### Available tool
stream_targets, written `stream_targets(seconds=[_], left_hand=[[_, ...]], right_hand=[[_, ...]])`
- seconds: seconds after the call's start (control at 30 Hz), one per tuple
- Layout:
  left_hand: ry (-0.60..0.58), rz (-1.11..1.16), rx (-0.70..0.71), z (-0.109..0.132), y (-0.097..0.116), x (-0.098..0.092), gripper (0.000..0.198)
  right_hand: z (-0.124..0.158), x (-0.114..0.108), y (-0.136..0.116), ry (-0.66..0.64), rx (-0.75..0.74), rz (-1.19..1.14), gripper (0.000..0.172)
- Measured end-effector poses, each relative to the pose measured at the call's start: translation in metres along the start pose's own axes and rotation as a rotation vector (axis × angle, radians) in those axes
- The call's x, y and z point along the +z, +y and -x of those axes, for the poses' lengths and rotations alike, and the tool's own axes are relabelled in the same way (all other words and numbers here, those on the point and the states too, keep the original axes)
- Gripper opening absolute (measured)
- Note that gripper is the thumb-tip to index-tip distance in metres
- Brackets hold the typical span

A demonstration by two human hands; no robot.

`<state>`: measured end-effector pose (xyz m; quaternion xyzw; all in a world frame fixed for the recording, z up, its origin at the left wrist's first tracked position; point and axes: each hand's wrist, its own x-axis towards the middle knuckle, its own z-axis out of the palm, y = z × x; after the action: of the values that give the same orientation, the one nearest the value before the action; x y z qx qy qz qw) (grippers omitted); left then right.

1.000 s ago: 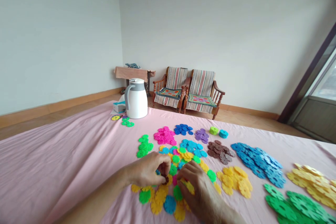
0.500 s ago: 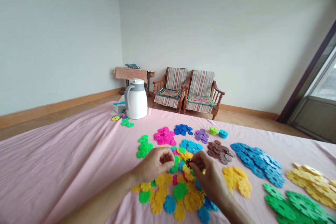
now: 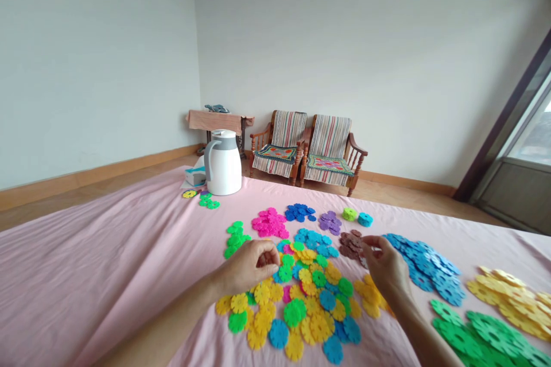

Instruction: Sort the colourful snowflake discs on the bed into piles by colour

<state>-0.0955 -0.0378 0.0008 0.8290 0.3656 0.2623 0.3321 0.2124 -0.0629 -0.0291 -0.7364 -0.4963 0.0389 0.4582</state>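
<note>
A mixed pile of coloured plastic discs [image 3: 301,304] lies on the pink cloth [image 3: 107,275] in front of me. My left hand [image 3: 249,268] hovers over the pile's far left edge. Its fingers are curled into a pinch, and what they hold is hidden. My right hand [image 3: 387,268] reaches out to the brown disc pile [image 3: 352,242]. Its fingertips are pinched together on a small brown disc at that pile's right edge. Beside the right hand lie a yellow pile [image 3: 370,298] and a large blue pile [image 3: 424,266].
Sorted piles sit farther back: green [image 3: 235,238], pink [image 3: 270,222], dark blue [image 3: 300,211], purple [image 3: 330,221], light blue [image 3: 314,239]. Big yellow [image 3: 514,295] and green [image 3: 486,338] piles are on the right. A white jug [image 3: 222,162] stands at the far edge, with two armchairs [image 3: 307,152] behind.
My right hand lifted out of the mixed pile with a brown disc and moved right and away to the brown pile. The left hand shifted slightly back and stayed curled.
</note>
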Motion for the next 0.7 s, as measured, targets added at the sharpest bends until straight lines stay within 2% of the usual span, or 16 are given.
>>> stream_targets(seconds=[0.27, 0.33, 0.53, 0.7], left_hand=[[-0.242, -0.333, -0.012, 0.033, 0.013, -0.039, 0.021], [-0.257, -0.378, -0.038, 0.041, 0.011, -0.044, 0.023], [-0.257, -0.467, -0.082, 0.05, 0.006, -0.046, 0.032], [-0.249, -0.537, -0.149, 0.042, 0.01, -0.042, 0.025]], right_hand=[[0.009, 0.006, -0.013, -0.053, -0.108, -0.004, 0.02], [0.01, 0.006, -0.015, -0.071, -0.121, -0.04, 0.02], [0.011, 0.009, -0.016, -0.149, -0.127, -0.145, 0.02], [0.012, 0.014, -0.015, -0.132, -0.168, -0.17, 0.02]])
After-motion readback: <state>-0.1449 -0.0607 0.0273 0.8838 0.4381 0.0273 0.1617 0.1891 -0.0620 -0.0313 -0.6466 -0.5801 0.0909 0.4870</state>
